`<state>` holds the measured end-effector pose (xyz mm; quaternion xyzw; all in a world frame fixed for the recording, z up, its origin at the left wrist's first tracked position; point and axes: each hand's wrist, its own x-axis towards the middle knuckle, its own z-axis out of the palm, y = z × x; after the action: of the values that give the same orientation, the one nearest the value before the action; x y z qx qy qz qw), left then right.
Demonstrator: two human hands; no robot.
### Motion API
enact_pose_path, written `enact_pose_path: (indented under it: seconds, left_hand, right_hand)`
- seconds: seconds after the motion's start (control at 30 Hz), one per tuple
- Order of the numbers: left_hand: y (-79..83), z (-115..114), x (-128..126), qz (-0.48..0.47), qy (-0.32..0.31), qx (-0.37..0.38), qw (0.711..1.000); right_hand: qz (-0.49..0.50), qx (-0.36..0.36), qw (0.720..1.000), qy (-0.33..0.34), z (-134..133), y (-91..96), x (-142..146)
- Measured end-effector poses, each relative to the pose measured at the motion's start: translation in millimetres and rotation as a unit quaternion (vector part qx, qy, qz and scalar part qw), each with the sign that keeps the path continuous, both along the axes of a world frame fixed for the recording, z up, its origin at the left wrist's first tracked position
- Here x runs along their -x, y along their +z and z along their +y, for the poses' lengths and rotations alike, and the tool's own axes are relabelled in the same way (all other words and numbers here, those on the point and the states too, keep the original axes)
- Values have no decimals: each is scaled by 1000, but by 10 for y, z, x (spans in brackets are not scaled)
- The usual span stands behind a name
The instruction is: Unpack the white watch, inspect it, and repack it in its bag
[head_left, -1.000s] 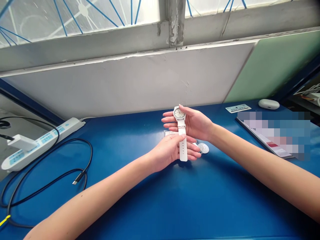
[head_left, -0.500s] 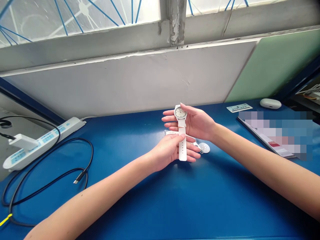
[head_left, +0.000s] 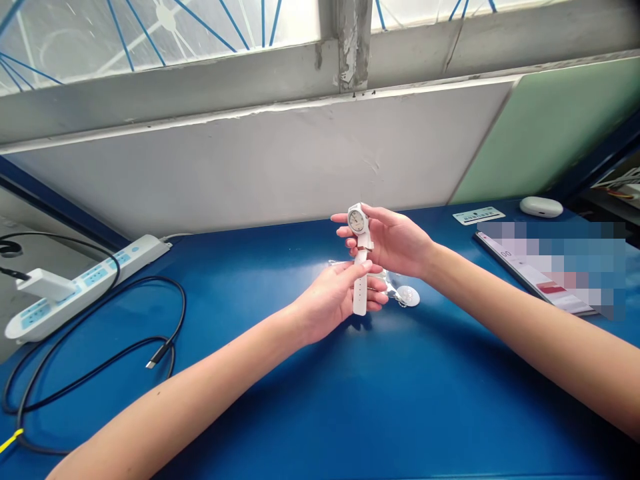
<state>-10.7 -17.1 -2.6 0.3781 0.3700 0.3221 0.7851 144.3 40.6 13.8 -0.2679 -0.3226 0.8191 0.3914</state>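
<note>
A white wristwatch (head_left: 357, 221) with a round pale dial is held above the blue table, its strap hanging down toward me. My right hand (head_left: 393, 237) grips the watch case end, thumb at the dial's upper edge and fingers behind. My left hand (head_left: 345, 290) pinches the perforated white strap (head_left: 360, 293) between thumb and fingers, lower down. Just behind the hands, a round white piece (head_left: 409, 296) lies on the table with clear plastic wrapping (head_left: 393, 280) beside it; the hands partly cover this wrapping.
On the left are a white power strip (head_left: 95, 283) with a plugged-in charger (head_left: 47, 285) and a looped black cable (head_left: 183, 307). To the right lie a tablet-like screen (head_left: 540, 273), partly blurred, a small card (head_left: 479, 215) and a white earbud case (head_left: 541, 207). A wall panel (head_left: 250, 167) borders the blue table (head_left: 375, 407).
The watch has tilted, its dial turning slightly to the left. My right fingers have curled in more around it. My left hand has shifted slightly left with the strap.
</note>
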Motion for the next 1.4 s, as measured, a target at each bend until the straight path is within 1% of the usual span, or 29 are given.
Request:
enact_pose_path:
  seconds: [0.07, 0.13, 0.2, 0.23, 0.3, 0.43, 0.5, 0.7, 0.9, 1.07, 1.13, 1.23, 1.4]
  left_hand:
    - [-13, 3, 5, -4, -1, -10, 1000]
    - [-18, 0, 5, -11, -16, -11, 1000]
    - [-18, -9, 1, -24, -35, -8, 999]
    - [-18, -14, -1, -28, -40, -9, 999]
    - [-22, -23, -4, -30, -41, -20, 999]
    - [-41, -29, -4, -23, -33, -50, 998]
    - [-41, -39, -7, -20, -37, -47, 998]
    - [-4, -75, -42, -36, -57, -2, 998]
    - [-31, -41, -28, -47, -55, 7, 997]
    - [-38, -23, -27, -45, -45, 6, 998]
    - [-41, -16, -26, -46, -45, 1, 998]
    - [-58, -8, -16, -57, -57, -10, 997]
    - [-95, -4, 0, -64, -62, -15, 996]
  right_hand:
    - [-11, -19, 999, -35, 10, -9, 1]
    - [-23, -44, 996, -74, 14, -14, 3]
    - [-31, -65, 993, -91, 4, -6, 7]
    - [-35, -73, 993, -87, -6, 3, 10]
    - [-49, -87, 994, -51, -36, 28, 15]
    - [-82, -107, 990, 49, -97, 65, 28]
    - [-82, -108, 989, 63, -116, 70, 34]
    - [-38, -90, 994, 59, -120, 61, 42]
    - [-18, -41, 998, 49, -62, 63, 15]
    - [-45, 17, 999, 21, -26, 67, 7]
    - [-58, 29, 998, 6, -16, 59, 4]
    - [-62, 25, 998, -2, 3, 44, -7]
    - [-49, 11, 999, 14, 20, 35, -34]
